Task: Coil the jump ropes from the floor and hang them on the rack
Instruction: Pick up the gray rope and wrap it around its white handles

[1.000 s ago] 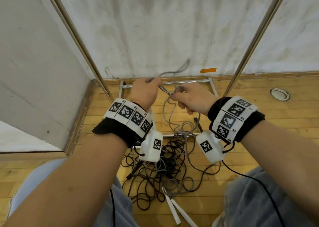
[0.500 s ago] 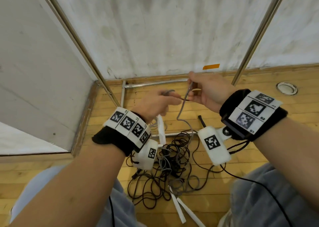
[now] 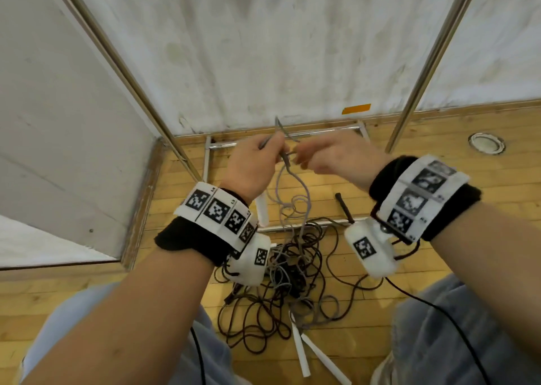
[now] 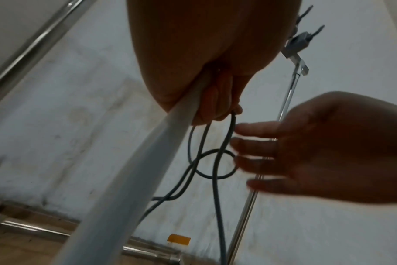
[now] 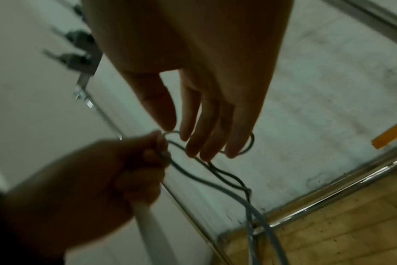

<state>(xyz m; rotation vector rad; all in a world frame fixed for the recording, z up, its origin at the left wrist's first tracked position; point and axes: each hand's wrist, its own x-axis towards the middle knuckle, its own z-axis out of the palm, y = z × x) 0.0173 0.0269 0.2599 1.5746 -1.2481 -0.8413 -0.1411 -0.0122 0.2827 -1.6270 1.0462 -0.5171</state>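
Two hands at work on a grey jump rope above the pile

Head view: both hands are raised over the wooden floor (image 3: 439,162) in front of the rack (image 3: 421,68), whose slanted metal poles frame a white wall. The left hand (image 3: 251,165) is closed in a fist on the grey jump rope (image 3: 304,191), a short bend of cord sticking up above its knuckles. The right hand (image 3: 330,156) sits just beside it, fingertips at the same cord. Grey strands hang from the hands into a tangled pile of dark ropes (image 3: 281,291) on the floor between the person's knees. Two white handles (image 3: 310,352) lie at the near edge of the pile, and a black handle (image 3: 344,206) lies near the rack's lower bar.

Left wrist view: the left hand (image 4: 206,75) is curled round a white handle (image 4: 134,179) and pinches the grey cord, which forms a small loop (image 4: 215,165) below it. The right hand (image 4: 306,157) has straight fingers slightly apart, tips at the loop's edge.

Right wrist view: the right hand (image 5: 206,100) shows fingers extended and close together, reaching into the loop (image 5: 245,145); the left hand (image 5: 102,172) clamps cord and handle together.
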